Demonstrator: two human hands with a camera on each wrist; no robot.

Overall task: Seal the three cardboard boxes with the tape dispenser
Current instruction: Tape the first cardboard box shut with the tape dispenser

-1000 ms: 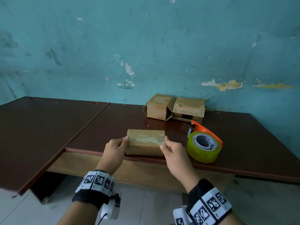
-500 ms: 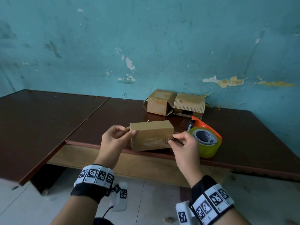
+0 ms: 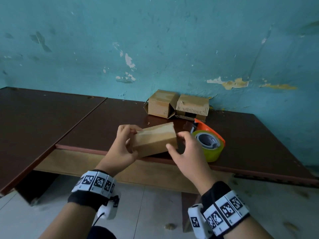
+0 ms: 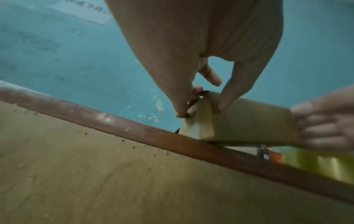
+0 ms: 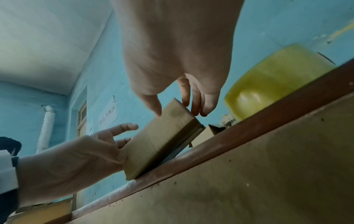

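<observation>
Box [image 3: 154, 141] in hand sits lifted just above the near edge of the counter [image 3: 86, 133], held between both hands, one at each short end. Its long axis runs roughly left to right across the person's body, tilted so the right end rides a little higher and farther away; the broad faces look up-and-forward and down toward the person. The left hand [image 3: 123, 149] takes the left end, thumb on the near face and fingertips curled round the end flap, as the left wrist view shows. The right hand [image 3: 185, 152] pinches the right end lightly, thumb [image 5: 153, 104] on the near face and fingers [image 5: 195, 104] behind the far edge. Neither grip is spread flat; both are curled onto the cardboard.

Just to the right of the right hand, resting on the counter, lies the tape dispenser [image 3: 209, 144] with its yellow-green roll, so the right hand is plainly the nearer one to reach it. I judge the coming move turns on that: the left hand steadies the box while the right lets go and goes sideways for the dispenser. Two more boxes [image 3: 177, 106] stand side by side at the back against the wall [image 3: 155, 40], well apart from the held one, with loose flaps showing.
</observation>
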